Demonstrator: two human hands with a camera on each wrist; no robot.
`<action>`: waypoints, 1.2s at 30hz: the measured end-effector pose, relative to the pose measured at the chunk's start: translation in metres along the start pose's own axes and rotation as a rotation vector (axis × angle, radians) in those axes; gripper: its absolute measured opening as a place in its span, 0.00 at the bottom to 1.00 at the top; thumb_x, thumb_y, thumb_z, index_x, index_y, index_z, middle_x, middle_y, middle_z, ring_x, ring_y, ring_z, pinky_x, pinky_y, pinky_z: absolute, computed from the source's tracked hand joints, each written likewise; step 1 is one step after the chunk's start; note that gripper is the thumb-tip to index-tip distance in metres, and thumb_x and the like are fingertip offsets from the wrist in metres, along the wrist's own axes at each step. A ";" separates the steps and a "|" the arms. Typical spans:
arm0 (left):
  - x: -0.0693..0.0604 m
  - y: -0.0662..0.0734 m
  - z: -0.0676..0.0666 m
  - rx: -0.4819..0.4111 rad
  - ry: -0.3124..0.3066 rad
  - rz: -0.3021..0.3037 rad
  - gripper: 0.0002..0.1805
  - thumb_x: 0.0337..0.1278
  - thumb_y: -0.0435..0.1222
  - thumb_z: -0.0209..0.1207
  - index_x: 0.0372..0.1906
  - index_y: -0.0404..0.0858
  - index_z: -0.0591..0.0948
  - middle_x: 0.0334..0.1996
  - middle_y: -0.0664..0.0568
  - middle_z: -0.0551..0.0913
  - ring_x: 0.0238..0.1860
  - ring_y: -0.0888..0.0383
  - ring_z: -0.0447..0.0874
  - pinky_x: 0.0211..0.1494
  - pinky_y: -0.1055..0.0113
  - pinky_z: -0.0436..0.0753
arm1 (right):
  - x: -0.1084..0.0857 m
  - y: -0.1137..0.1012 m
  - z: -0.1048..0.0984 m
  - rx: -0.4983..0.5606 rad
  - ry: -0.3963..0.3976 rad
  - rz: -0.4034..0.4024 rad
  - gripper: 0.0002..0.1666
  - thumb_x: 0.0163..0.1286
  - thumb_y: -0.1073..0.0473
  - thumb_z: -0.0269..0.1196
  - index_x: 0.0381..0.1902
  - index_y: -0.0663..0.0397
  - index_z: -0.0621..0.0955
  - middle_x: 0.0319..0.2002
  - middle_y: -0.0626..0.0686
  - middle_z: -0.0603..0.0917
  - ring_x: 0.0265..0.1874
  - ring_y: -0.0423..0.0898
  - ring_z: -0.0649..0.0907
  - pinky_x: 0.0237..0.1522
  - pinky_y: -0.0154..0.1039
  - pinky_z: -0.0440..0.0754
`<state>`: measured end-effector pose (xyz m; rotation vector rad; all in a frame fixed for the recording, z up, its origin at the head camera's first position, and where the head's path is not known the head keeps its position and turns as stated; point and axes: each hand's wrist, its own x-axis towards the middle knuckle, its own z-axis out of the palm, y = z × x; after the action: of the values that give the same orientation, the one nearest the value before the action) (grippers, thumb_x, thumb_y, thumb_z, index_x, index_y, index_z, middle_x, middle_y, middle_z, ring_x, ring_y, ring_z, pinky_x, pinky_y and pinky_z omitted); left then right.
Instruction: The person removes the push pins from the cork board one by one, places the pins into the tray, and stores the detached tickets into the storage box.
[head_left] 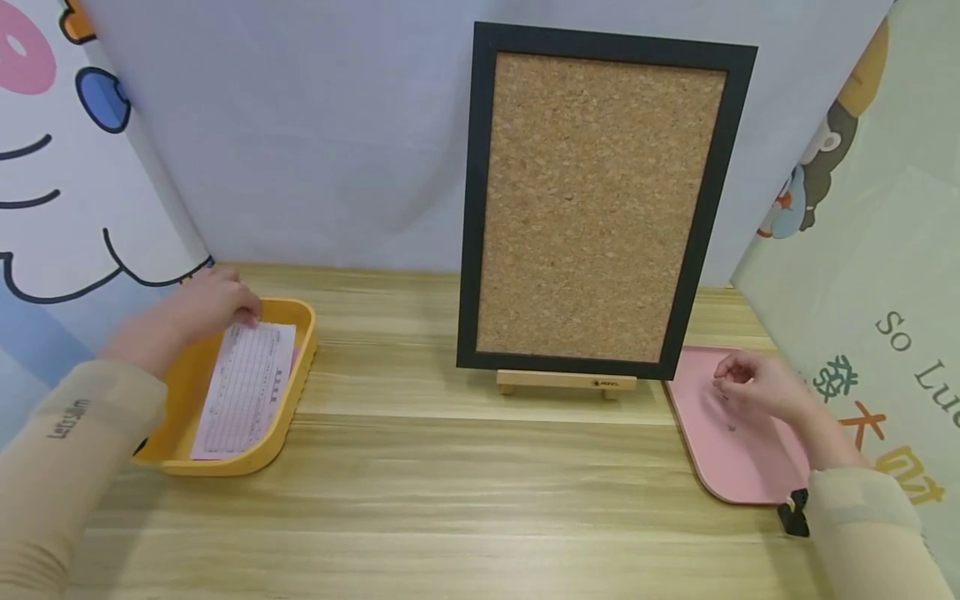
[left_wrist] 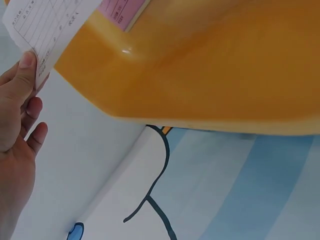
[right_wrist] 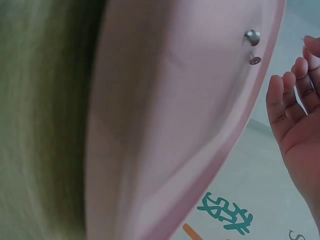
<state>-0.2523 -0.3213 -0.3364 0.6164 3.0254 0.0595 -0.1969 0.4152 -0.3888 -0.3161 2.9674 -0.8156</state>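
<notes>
My left hand (head_left: 213, 304) pinches the top edge of a white printed paper slip (head_left: 251, 387) between thumb and fingers. The slip slants over the yellow basket (head_left: 300, 400). Beneath it a pink printed slip (left_wrist: 120, 12) shows inside the basket in the left wrist view. Over the pink tray (head_left: 750, 467) is my right hand (head_left: 765, 387), thumb and index finger pinched together on a thumbtack, of which only a thin point shows in the right wrist view. Two metal thumbtacks (right_wrist: 253, 37) lie on the tray there.
A cork board (head_left: 592, 208) in a black frame stands upright on a small wooden easel (head_left: 566, 381) at the back of the wooden table (head_left: 465, 500). A small black object (head_left: 793, 512) sits by the tray's near right corner. Printed cloths hang behind and beside the table.
</notes>
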 end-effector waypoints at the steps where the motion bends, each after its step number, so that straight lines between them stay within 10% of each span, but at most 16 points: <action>1: 0.000 -0.001 0.002 -0.006 -0.006 0.001 0.02 0.52 0.33 0.64 0.31 0.44 0.85 0.29 0.50 0.73 0.34 0.49 0.65 0.38 0.58 0.64 | 0.001 0.000 0.001 -0.014 -0.013 0.016 0.07 0.62 0.60 0.64 0.34 0.58 0.78 0.27 0.50 0.76 0.25 0.36 0.71 0.25 0.31 0.71; 22: -0.005 0.001 0.018 0.048 -0.183 -0.004 0.01 0.54 0.36 0.64 0.31 0.43 0.84 0.29 0.53 0.79 0.33 0.51 0.70 0.40 0.52 0.72 | 0.011 0.014 0.010 -0.013 -0.163 0.048 0.08 0.61 0.61 0.65 0.35 0.60 0.79 0.31 0.50 0.78 0.28 0.41 0.72 0.31 0.32 0.71; 36: -0.002 0.013 0.003 -0.018 -0.055 -0.046 0.11 0.57 0.34 0.61 0.44 0.34 0.83 0.38 0.45 0.83 0.39 0.47 0.76 0.46 0.49 0.76 | 0.007 0.014 0.004 0.033 -0.112 -0.012 0.07 0.62 0.64 0.63 0.36 0.63 0.78 0.29 0.48 0.76 0.25 0.37 0.71 0.28 0.32 0.71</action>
<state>-0.2455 -0.3101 -0.3386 0.5380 2.9807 0.0672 -0.2058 0.4237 -0.3995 -0.3664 2.8482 -0.8186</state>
